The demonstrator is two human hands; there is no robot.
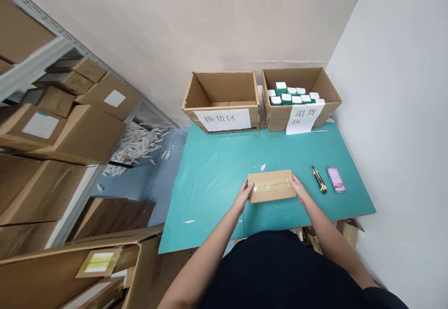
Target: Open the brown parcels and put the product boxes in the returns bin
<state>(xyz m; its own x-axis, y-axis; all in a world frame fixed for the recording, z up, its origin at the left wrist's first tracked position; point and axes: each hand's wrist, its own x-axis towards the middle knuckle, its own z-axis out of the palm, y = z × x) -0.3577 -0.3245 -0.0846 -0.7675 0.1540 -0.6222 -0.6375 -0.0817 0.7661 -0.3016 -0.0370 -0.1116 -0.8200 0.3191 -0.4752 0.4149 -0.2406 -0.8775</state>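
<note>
A small flat cardboard box (272,186), with clear tape along its top seam, is held between both my hands over the near part of the green table. My left hand (242,195) grips its left end, thumb on top. On the opposite end, my right hand (298,188) is closed around the edge; its far fingers are hidden. Right of the box lies a yellow and black box cutter (318,179). Beside the cutter is a pink item (336,179), blurred by pixelation.
At the back of the green table (217,164) stand an open carton (224,118) with a paper sign and another carton (278,117) holding several green-white boxes. Shelves with cardboard boxes (87,131) rise on the left. A large open carton (147,257) sits at lower left.
</note>
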